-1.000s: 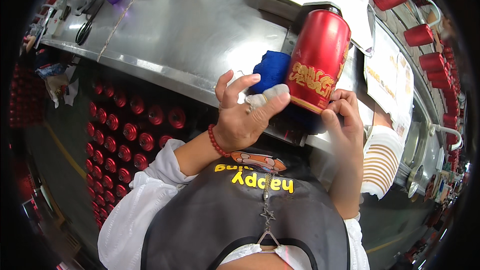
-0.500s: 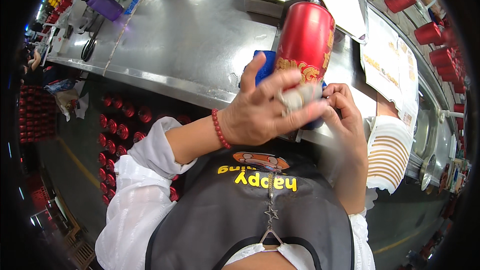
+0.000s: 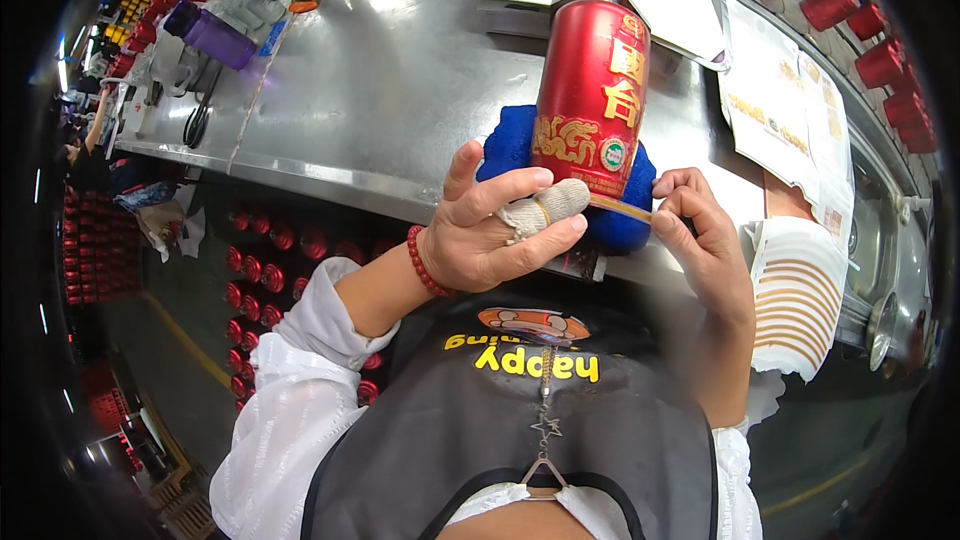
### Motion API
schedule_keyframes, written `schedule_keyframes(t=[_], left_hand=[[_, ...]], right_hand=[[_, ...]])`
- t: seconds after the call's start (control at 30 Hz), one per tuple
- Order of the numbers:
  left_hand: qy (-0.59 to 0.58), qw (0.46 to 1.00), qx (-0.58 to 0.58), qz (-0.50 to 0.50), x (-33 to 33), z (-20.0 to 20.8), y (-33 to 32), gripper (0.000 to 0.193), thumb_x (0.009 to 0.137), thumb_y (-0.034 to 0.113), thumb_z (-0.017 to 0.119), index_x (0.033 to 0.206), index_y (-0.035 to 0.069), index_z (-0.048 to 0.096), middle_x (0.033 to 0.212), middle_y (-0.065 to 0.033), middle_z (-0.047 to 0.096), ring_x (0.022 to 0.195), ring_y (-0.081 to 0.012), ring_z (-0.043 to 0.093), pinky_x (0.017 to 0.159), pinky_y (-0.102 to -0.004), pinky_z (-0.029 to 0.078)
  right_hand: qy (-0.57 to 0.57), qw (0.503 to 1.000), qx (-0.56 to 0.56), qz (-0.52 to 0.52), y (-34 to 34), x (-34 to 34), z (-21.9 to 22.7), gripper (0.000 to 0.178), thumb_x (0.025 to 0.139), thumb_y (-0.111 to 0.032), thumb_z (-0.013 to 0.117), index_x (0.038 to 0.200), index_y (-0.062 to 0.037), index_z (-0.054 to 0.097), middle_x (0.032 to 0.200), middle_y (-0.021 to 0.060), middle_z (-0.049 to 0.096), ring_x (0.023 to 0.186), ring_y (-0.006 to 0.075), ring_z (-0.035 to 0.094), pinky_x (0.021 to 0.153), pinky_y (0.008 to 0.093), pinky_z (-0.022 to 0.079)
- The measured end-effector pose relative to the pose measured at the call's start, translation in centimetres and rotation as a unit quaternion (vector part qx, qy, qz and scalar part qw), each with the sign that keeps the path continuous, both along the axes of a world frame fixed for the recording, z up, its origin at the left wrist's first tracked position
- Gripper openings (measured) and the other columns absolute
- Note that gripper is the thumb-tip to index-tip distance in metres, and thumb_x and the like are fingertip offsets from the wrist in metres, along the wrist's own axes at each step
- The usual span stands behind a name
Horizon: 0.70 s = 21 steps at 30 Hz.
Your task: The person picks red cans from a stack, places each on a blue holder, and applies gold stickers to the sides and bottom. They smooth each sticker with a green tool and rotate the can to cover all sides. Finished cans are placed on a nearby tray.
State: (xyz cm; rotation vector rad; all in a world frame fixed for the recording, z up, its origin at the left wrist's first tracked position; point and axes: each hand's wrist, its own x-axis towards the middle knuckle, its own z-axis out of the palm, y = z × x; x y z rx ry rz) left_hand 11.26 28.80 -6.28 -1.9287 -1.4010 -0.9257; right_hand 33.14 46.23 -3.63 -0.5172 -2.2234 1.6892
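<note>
A red bottle [image 3: 590, 90] with gold lettering and a gold dragon pattern lies on a blue cloth [image 3: 515, 140], its base toward me. Between the thumb and forefinger of my right hand [image 3: 705, 245] is one end of a thin gold strip [image 3: 625, 207]. The strip's other end meets the bottle near its base. My left hand [image 3: 510, 225] has its fingers spread. A fabric sleeve [image 3: 545, 210] covers one finger, whose tip touches the bottle's base beside the strip.
A sheet of gold strips [image 3: 795, 290] hangs at the table's right edge. White sheets with gold decals [image 3: 780, 105] lie farther back, some on a tray [image 3: 720, 20]. A purple bottle [image 3: 215, 37] stands far left. Several red bottles [image 3: 272, 276] sit below the metal table [image 3: 400, 70].
The bottle has turned, bringing its gold lettering into view. My left hand has slid down to its base, and the gold strip now shows stretched from my right hand to the bottle.
</note>
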Motion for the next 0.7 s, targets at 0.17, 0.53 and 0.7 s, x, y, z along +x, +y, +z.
schedule_keyframes(t=[0.17, 0.53, 0.7], left_hand=[[-0.006, 0.997, -0.055, -0.048, 1.3, 1.8, 1.9, 0.03, 0.086, 0.011, 0.072, 0.114, 0.021, 0.066, 0.105, 0.0036, 0.072, 0.123, -0.0193, 0.058, 0.125, -0.053, 0.016], [-0.038, 0.998, -0.044, -0.039, 0.0, -0.2, 0.1, 0.035, 0.08, 0.008, 0.08, 0.11, 0.019, 0.064, 0.113, -0.0048, 0.069, 0.117, -0.0221, 0.058, 0.121, -0.0531, 0.027], [0.065, 0.996, -0.039, -0.055, 0.2, 1.4, 0.9, 0.025, 0.081, 0.014, 0.073, 0.104, 0.022, 0.068, 0.111, -0.0004, 0.069, 0.121, -0.0206, 0.056, 0.124, -0.0525, 0.017]], right_hand=[[0.006, 1.0, 0.01, -0.002, 0.0, 0.2, -0.3, 0.026, 0.098, -0.02, 0.064, 0.082, -0.0034, 0.052, 0.109, 0.0076, 0.047, 0.105, 0.0173, 0.043, 0.092, 0.0266, 0.034], [0.009, 1.0, 0.01, -0.015, 0.5, 0.4, -0.6, 0.027, 0.101, -0.021, 0.06, 0.083, -0.0024, 0.053, 0.109, 0.0056, 0.047, 0.101, 0.0146, 0.043, 0.086, 0.0243, 0.036], [0.001, 0.998, -0.056, -0.032, -0.1, 0.4, -0.5, 0.029, 0.103, -0.023, 0.057, 0.084, -0.0021, 0.054, 0.109, 0.0048, 0.047, 0.1, 0.0142, 0.043, 0.086, 0.0242, 0.037]])
